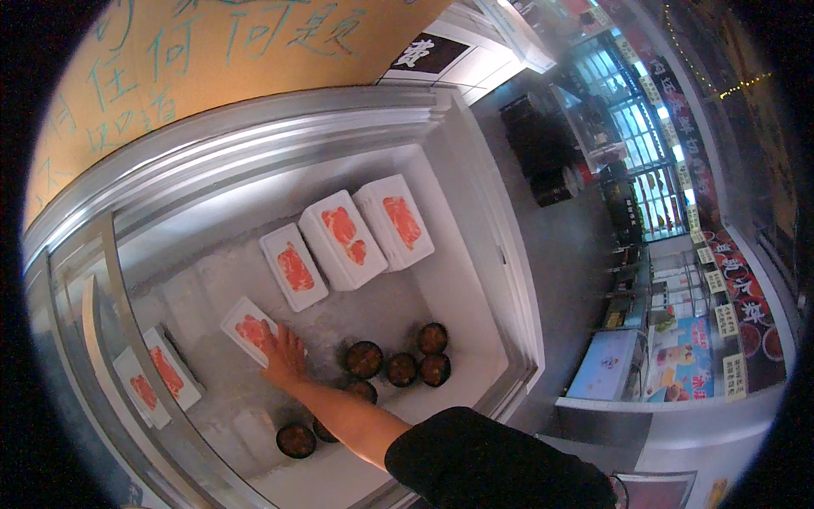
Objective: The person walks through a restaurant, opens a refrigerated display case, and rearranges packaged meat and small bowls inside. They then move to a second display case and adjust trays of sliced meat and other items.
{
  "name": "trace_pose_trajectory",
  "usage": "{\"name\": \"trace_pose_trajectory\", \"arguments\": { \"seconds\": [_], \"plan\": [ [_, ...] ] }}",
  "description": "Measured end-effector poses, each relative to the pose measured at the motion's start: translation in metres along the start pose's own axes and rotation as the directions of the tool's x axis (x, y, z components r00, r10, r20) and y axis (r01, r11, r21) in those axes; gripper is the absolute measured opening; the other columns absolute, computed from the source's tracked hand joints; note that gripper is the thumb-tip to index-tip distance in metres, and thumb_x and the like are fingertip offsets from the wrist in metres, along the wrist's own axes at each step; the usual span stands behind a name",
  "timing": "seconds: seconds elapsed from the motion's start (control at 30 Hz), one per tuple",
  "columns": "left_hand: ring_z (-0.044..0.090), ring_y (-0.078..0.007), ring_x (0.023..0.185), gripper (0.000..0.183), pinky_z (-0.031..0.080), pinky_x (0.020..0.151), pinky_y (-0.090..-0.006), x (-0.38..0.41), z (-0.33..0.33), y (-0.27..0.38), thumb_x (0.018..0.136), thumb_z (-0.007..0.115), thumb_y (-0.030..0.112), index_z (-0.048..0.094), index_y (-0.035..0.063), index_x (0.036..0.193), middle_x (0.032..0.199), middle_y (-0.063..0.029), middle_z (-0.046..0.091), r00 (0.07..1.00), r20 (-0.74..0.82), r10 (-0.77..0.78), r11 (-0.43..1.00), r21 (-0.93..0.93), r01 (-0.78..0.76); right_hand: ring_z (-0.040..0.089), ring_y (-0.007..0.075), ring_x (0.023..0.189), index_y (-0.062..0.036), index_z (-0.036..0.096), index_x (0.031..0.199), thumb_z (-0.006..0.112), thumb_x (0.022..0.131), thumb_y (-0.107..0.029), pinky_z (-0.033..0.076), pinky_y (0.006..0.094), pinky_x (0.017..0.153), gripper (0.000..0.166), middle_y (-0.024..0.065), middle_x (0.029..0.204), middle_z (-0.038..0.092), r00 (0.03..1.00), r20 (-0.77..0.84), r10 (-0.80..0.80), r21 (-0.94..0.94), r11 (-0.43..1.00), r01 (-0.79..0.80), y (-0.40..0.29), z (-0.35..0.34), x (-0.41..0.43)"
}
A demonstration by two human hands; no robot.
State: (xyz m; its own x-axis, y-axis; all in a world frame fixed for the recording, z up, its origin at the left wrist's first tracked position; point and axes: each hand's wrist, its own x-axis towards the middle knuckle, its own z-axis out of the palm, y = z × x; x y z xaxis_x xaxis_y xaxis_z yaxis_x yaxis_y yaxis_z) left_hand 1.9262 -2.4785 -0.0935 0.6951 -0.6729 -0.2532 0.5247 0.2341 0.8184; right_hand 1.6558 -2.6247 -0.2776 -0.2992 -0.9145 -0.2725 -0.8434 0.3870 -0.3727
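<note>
My right hand (284,356) reaches down into a chest freezer and grips the near end of a white foam tray (230,318) of sliced red meat (250,329). Its fingers spread over that end and hide part of the meat. Behind it, to the right, stand a meat tray (294,267), a taller tray stack (343,242) and another stack (400,223) in a slanting row. Several dark round bowls (364,359) with brown contents sit on the freezer floor near my forearm, which partly covers some. My left hand is out of view.
More meat trays (156,375) lie at the left, partly behind the freezer's sliding lid frame (137,318). Raised walls and a metal rim (254,121) surround the freezer opening. A handwritten orange board (222,57) stands beyond it. Lit display shelves (642,140) line the right.
</note>
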Motion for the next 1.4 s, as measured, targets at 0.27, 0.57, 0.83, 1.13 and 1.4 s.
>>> {"name": "trace_pose_trajectory", "arguments": {
  "seconds": [0.27, 0.57, 0.83, 1.13, 1.4],
  "plan": [
    [0.038, -0.0155, 0.067, 0.021, 0.04, 0.066, -0.0302, -0.021, 0.032, 0.042, 0.097, 0.052, 0.024, 0.05, 0.0031, 0.093, 0.076, -0.004, 0.037, 0.996, 0.09, 0.017, 1.0, 0.001, -0.017, 0.044, 0.042, 0.128, -0.0167, 0.032, 0.15, 0.083, 0.062, -0.022, 0.034, 0.0535, 0.107, 0.102, 0.0209, 0.138, 0.047, 0.996, 0.053, -0.066, -0.003, 0.998, 0.067, -0.017, -0.014, 0.017],
    [0.038, -0.0132, 0.069, 0.03, 0.037, 0.056, -0.0242, -0.034, 0.059, 0.047, 0.101, 0.049, 0.031, 0.042, 0.0019, 0.102, 0.077, -0.0068, 0.037, 0.97, 0.243, 0.021, 0.994, 0.098, -0.046, 0.036, 0.0435, 0.133, -0.0126, 0.018, 0.152, 0.085, 0.066, -0.036, 0.03, 0.0582, 0.107, 0.111, 0.0232, 0.149, 0.03, 0.998, 0.062, 0.0, -0.056, 0.998, 0.004, -0.013, 0.033, 0.016],
    [0.034, -0.0119, 0.065, 0.038, 0.034, 0.055, -0.0223, -0.03, 0.08, 0.045, 0.101, 0.048, 0.03, 0.042, 0.0053, 0.074, 0.075, -0.0063, 0.035, 0.961, 0.274, -0.029, 0.992, 0.128, -0.007, 0.036, 0.045, 0.134, 0.0074, 0.026, 0.144, 0.07, 0.084, -0.026, 0.027, 0.0506, 0.113, 0.082, 0.0301, 0.143, 0.038, 0.989, 0.11, -0.096, 0.432, 0.901, 0.039, -0.031, 0.073, 0.028],
    [0.039, -0.0151, 0.065, 0.037, 0.038, 0.055, -0.0273, -0.029, 0.067, 0.043, 0.101, 0.048, 0.032, 0.039, 0.0048, 0.078, 0.082, -0.0077, 0.036, 0.948, 0.314, -0.056, 0.997, 0.061, 0.039, 0.037, 0.0433, 0.133, 0.0049, 0.039, 0.139, 0.058, 0.092, -0.028, 0.028, 0.0474, 0.113, 0.06, 0.0269, 0.142, 0.041, 0.97, 0.14, -0.197, 0.526, 0.845, 0.095, -0.099, 0.107, 0.055],
    [0.031, -0.0124, 0.066, 0.038, 0.033, 0.057, -0.0257, -0.03, 0.061, 0.045, 0.1, 0.048, 0.031, 0.037, 0.0074, 0.074, 0.077, -0.0043, 0.032, 0.982, 0.182, 0.051, 0.993, 0.097, -0.07, 0.042, 0.0421, 0.129, 0.0022, 0.053, 0.127, 0.063, 0.084, -0.017, 0.031, 0.0496, 0.111, 0.048, 0.0249, 0.137, 0.047, 0.957, -0.017, -0.291, 0.514, 0.818, 0.258, -0.049, 0.054, 0.07]
  ]
}}
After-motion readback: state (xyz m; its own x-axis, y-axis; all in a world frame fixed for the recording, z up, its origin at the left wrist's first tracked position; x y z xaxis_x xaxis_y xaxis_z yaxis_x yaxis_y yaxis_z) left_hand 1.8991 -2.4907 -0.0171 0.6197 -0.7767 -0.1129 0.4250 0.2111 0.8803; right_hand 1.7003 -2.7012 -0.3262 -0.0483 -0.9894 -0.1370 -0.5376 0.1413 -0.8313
